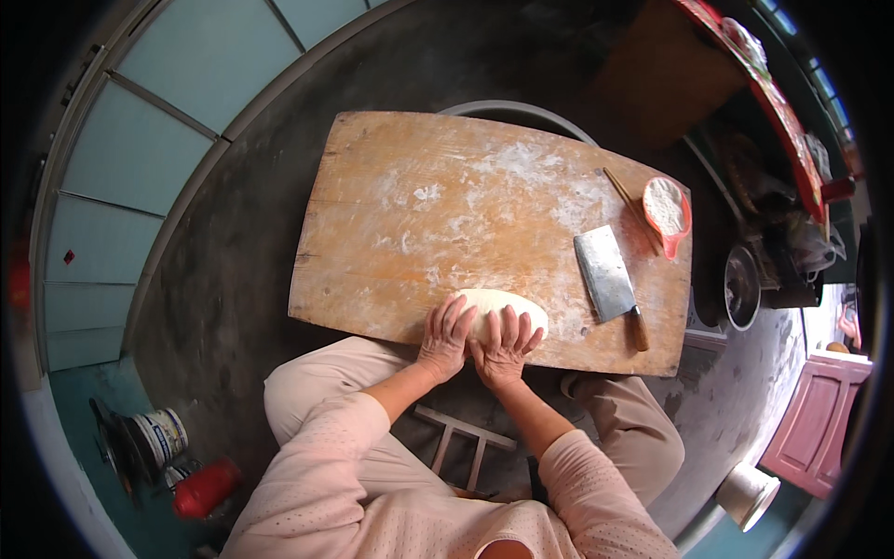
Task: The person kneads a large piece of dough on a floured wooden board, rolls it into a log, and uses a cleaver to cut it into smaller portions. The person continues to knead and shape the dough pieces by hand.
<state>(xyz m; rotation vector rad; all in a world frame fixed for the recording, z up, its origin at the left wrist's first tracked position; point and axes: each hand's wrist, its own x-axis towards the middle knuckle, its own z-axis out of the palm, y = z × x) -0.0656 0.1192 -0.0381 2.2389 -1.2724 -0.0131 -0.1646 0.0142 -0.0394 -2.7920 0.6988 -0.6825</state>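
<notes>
An oval lump of pale dough lies at the near edge of a floured wooden board. My left hand rests on the dough's left end, its fingers over the top. Beside it, my right hand presses on the dough's middle and right part with fingers spread. To the right lies a cleaver, its wooden handle pointing towards me. Beyond it are wooden chopsticks and a red scoop filled with white flour.
Under the board's far side shows the rim of a large basin. A metal bowl stands off to the right, a white bucket at the lower right. A low frame sits between my knees. Containers and a red object stand lower left.
</notes>
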